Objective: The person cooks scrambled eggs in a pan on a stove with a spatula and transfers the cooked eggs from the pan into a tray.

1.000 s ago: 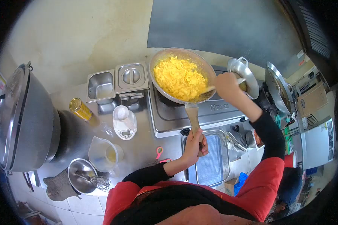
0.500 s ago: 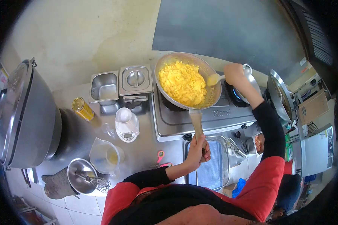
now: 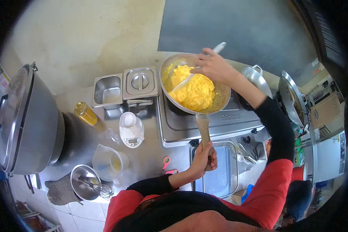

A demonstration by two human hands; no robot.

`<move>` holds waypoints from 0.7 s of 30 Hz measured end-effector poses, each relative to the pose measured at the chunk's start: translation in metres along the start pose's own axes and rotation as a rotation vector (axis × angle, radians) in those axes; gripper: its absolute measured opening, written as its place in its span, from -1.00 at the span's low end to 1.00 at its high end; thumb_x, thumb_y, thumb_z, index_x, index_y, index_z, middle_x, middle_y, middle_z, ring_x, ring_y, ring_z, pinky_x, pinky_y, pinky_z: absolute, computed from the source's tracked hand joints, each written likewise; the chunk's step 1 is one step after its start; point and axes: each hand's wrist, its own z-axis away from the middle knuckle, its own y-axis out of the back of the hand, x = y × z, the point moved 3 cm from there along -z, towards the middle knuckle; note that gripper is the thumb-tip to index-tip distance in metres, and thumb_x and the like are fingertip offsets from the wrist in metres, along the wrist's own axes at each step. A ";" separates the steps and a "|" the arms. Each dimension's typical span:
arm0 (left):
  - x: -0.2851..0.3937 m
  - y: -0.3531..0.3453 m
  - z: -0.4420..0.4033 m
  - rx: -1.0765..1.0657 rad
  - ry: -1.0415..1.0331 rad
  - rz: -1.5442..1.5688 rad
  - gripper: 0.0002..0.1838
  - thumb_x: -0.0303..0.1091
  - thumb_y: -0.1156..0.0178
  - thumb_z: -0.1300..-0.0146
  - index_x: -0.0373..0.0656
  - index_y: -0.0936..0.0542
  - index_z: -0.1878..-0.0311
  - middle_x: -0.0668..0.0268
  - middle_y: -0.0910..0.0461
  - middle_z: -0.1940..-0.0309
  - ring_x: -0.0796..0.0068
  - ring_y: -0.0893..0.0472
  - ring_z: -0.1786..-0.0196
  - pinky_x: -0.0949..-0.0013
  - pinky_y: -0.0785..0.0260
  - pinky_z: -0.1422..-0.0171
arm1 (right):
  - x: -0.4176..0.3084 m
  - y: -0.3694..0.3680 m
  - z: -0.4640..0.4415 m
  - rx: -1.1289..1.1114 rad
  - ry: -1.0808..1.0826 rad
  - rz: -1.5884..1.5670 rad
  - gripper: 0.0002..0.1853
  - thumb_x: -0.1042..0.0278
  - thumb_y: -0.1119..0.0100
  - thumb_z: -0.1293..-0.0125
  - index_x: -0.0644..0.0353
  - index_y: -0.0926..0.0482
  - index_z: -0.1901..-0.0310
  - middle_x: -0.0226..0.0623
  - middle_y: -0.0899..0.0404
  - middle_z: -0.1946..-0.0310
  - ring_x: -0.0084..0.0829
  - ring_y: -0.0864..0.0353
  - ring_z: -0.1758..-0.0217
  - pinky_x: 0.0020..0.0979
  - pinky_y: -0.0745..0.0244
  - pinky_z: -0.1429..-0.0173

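A wide metal pan [image 3: 224, 94] sits on the left burner of the stove [image 3: 185, 132], full of soft yellow food [image 3: 197, 92] that looks like scrambled egg. My left hand [image 3: 205, 157] is wrapped round the pan's long handle [image 3: 203, 129]. Over the pan, my right hand [image 3: 212, 66] grips a pale spatula [image 3: 186, 82]; its handle end sticks up past my fingers, and its blade is in the yellow food at the pan's left side.
Left of the stove are steel containers [image 3: 107, 89], a yellow can [image 3: 86, 113], a white scale [image 3: 132, 135], a plastic jug [image 3: 109, 162] and a bowl [image 3: 78, 185] with a whisk. Pink scissors [image 3: 166, 164] and a wire basket [image 3: 220, 174] lie nearer. More pans [image 3: 258, 79] stand right.
My right hand has swung left over the pan with the spatula, whose blade moved from the pan's right side to its left. The food is now gathered in a heap. My left hand keeps its hold.
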 end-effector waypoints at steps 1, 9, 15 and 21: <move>0.000 0.000 0.000 0.000 -0.002 0.005 -0.78 -0.12 0.12 -0.29 0.00 -0.14 0.25 0.35 -0.27 0.61 0.52 -0.26 0.73 0.43 -0.14 0.69 | -0.007 0.022 0.003 -0.004 0.004 -0.003 -0.74 0.33 -0.02 -0.03 -0.12 -0.53 0.19 -0.51 -0.46 0.37 -0.51 -0.41 0.14 -0.33 -0.12 -0.12; -0.003 0.001 -0.001 -0.030 -0.012 0.034 -0.80 -0.13 0.12 -0.29 0.01 -0.16 0.24 0.34 -0.27 0.61 0.52 -0.28 0.73 0.44 -0.15 0.70 | -0.039 0.060 0.073 -0.712 -0.433 -0.161 -0.88 0.42 -0.03 0.07 0.18 -0.57 0.60 -0.19 -0.52 0.68 -0.23 -0.57 0.58 -0.27 -0.44 0.52; -0.006 0.003 -0.001 0.020 -0.036 -0.009 -0.77 -0.09 0.11 -0.28 0.00 -0.19 0.20 0.34 -0.26 0.61 0.53 -0.25 0.72 0.44 -0.11 0.71 | -0.064 -0.026 0.053 -0.537 -0.679 -0.263 -0.84 0.40 0.00 0.00 0.20 -0.59 0.51 -0.12 -0.57 0.51 -0.25 -0.61 0.43 -0.28 -0.49 0.41; -0.002 0.001 0.000 0.013 -0.064 -0.025 -0.78 -0.11 0.10 -0.27 -0.01 -0.17 0.24 0.33 -0.25 0.62 0.53 -0.25 0.73 0.43 -0.12 0.71 | 0.024 -0.042 0.054 -0.569 -0.761 -0.322 -0.86 0.38 -0.03 0.01 0.22 -0.57 0.51 -0.14 -0.56 0.56 -0.23 -0.59 0.50 -0.31 -0.47 0.45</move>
